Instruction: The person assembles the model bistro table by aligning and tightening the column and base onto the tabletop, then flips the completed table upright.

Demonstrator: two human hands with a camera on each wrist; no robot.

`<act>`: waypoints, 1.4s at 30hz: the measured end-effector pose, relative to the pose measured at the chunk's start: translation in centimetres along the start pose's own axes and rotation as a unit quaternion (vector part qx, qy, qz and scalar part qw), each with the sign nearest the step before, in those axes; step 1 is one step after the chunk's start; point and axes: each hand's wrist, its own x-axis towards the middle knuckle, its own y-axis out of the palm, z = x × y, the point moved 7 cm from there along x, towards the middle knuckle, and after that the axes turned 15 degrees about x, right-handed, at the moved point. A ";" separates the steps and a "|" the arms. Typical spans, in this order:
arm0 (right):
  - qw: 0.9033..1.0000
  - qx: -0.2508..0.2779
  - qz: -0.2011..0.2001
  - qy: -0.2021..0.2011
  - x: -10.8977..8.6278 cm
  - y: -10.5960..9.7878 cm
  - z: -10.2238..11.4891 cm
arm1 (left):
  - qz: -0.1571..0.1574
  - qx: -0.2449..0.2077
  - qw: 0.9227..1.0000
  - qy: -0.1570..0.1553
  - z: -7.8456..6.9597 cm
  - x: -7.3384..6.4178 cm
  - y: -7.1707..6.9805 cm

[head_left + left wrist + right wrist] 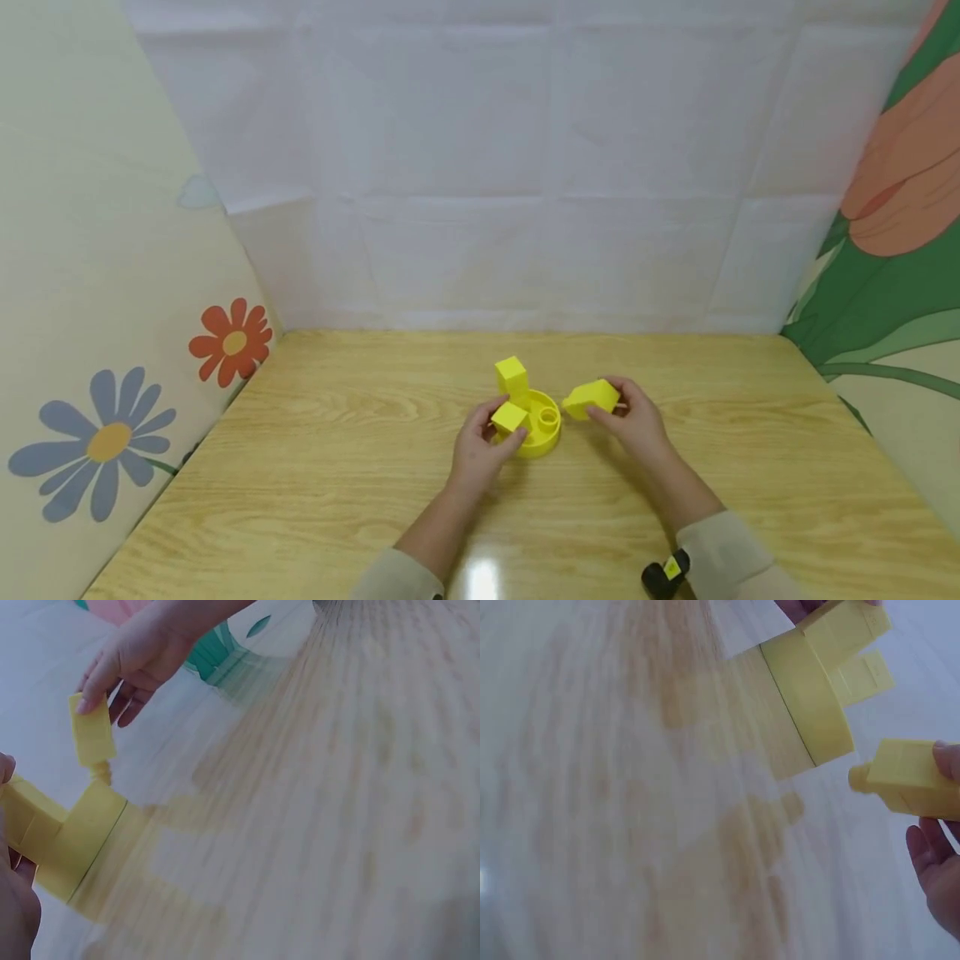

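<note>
My right hand [637, 417] pinches a yellow block [592, 398] just right of frame centre, lifted off the table [315, 467], thumb and fingertips on its flat sides. It looks like hollow moulded plastic, so I'd judge it light, stiff and a bit slick; the flat faces are the place to grip, leaving the small peg [859, 778] on its end free. My left hand [480, 446] curls round a second block [510, 416] seated on the round base [546, 421], steadying it at centre frame. A 3rd block [512, 375] stands upright at the base's far edge. Both wrists sit low, forearms angling in from the bottom edge. The wrist views are blurred, so I can't tell how tight either grip is.
</note>
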 end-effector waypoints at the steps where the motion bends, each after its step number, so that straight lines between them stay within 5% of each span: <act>1: 1.000 -0.001 -0.001 -0.001 0.0 0.0 0.1 | 0.001 0.000 1.000 -0.002 0.0 0.0 -0.1; 14: 1.000 0.011 0.002 -0.002 0.2 1.0 1.1 | 0.037 -0.042 0.998 0.000 0.5 0.2 -0.5; 27: 0.998 0.044 0.039 -0.031 -0.1 3.7 3.1 | 0.042 -0.079 0.996 0.002 0.8 0.6 -1.2; 42: 0.998 0.023 0.051 -0.017 0.0 5.4 1.5 | 0.038 -0.076 0.996 -0.014 1.1 0.6 -1.1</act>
